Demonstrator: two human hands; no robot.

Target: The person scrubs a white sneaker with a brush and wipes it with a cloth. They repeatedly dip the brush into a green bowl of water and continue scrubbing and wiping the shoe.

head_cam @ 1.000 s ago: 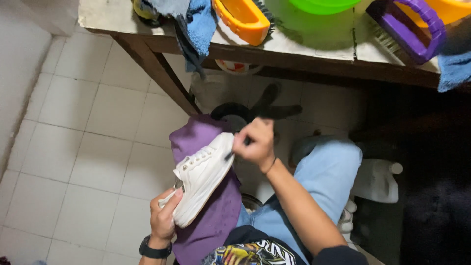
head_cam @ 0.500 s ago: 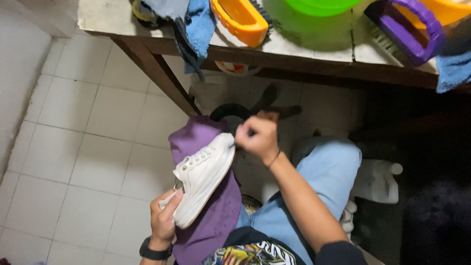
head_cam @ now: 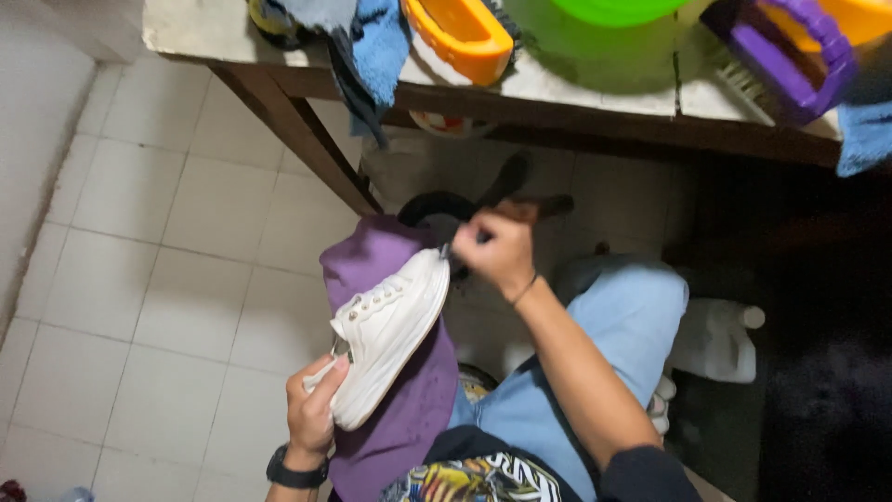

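My left hand (head_cam: 311, 414) clasping the heel of a white sneaker (head_cam: 390, 330), sneaker lying on a purple cloth (head_cam: 409, 409) over my lap, my right hand (head_cam: 502, 249) clenched at its toe, what it pinches I cannot tell

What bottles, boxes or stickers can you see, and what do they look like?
White plastic jug: on the floor under the table, right of the knee; squarish, white cap, no label showing.
Round pack or lid: under the table edge, white with red and blue; blurry.
No signs or screens.
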